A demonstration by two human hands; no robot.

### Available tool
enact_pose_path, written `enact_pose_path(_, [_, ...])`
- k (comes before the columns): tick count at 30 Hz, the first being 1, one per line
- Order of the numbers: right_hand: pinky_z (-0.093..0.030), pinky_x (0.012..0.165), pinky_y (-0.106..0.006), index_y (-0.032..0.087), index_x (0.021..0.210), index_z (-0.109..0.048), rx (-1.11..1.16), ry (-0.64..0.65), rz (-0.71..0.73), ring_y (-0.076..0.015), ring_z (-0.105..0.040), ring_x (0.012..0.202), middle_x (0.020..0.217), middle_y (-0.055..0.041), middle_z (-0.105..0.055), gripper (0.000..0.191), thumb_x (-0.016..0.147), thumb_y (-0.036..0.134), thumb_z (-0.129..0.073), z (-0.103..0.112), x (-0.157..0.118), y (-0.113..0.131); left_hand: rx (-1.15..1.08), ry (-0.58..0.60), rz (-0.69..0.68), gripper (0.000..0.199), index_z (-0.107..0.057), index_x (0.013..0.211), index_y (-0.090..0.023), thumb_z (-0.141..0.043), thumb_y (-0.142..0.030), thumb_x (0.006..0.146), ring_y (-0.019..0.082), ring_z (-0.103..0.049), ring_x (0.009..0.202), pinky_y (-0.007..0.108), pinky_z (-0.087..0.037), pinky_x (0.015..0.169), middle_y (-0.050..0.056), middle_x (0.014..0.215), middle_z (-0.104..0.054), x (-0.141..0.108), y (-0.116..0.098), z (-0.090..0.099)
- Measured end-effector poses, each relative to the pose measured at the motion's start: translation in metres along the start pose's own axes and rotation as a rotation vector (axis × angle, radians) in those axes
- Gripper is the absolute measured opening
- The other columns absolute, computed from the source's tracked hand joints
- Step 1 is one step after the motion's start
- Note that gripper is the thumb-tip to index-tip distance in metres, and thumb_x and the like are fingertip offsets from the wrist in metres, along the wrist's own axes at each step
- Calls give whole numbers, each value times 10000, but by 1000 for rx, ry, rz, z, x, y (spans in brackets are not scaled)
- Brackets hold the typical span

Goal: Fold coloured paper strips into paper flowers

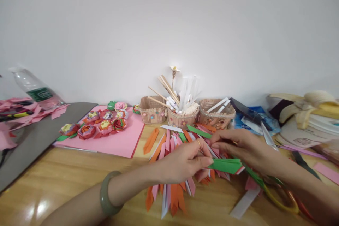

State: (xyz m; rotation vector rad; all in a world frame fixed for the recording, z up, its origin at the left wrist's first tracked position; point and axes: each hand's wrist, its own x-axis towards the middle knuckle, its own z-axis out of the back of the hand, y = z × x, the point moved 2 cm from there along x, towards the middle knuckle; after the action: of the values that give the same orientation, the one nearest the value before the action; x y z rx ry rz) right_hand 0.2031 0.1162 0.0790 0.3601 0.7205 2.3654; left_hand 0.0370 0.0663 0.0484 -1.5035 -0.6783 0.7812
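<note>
The left hand (186, 160) has a tight grip on a folded green paper strip (226, 166), and the strip is up over a pile of orange, pink and white paper strips (174, 192) on the wood table (111, 167). The right hand (238, 144) is just beside it with fingers bent, but I cannot tell what its grip holds. Behind the pile are three small baskets (182, 119), and paper flowers (87, 131) sit on pink paper (113, 146).

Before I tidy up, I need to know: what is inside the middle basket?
The middle basket holds wooden sticks, white rolls and clear strips. Its bottom is hidden by its front wall and these contents.
</note>
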Motion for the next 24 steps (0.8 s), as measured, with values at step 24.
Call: enact_pose_path(24, [-435, 477, -223, 185, 895, -613, -592, -628, 213, -134, -647, 509, 656, -23, -719, 243, 939, 205, -375, -8, -10, 21, -203, -585, -228, 158, -368, 742, -204, -376, -172, 896, 84, -421, 516, 207, -345, 542, -76, 546, -426, 41, -10, -3])
